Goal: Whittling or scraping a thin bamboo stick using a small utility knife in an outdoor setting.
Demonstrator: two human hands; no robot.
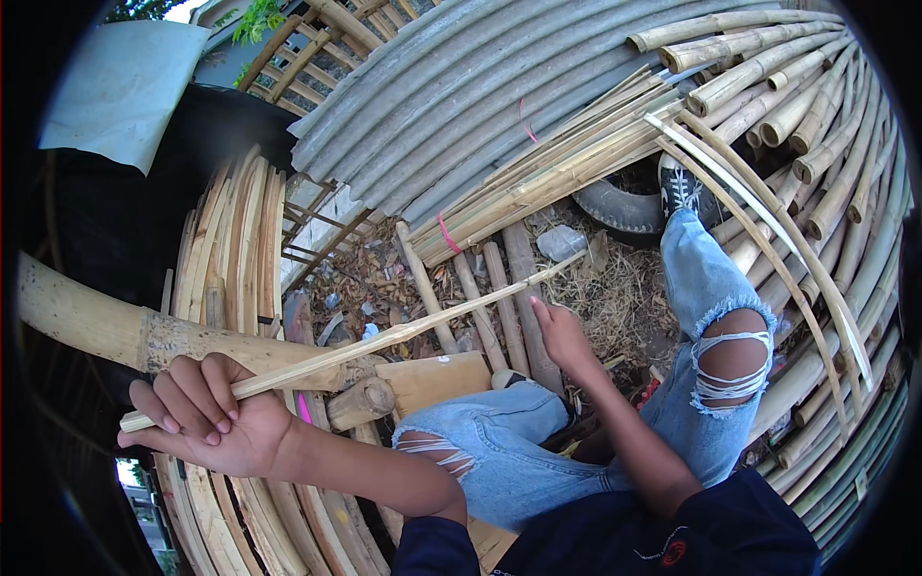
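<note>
My left hand (206,408) is closed round the near end of a long split bamboo strip (413,331). The strip slants up and away to the right, its pale far end over the littered ground. Close beneath the strip's far part is my right hand (562,336), its thumb pointing up and its fingers curled. Whatever those fingers hold, if anything, is hidden. Behind the strip, a thick bamboo pole (163,338) comes in from the left, near my left hand. A flat wooden block (437,379) lies by my bent knee.
Split bamboo slats (226,250) are stacked at the left. A bundle of strips (538,178) tied with pink cord rests against corrugated sheeting (432,106). Bamboo poles (816,125) pile up at the right, with loose curved strips (768,216) before them. A tyre (615,211) lies near my shoe.
</note>
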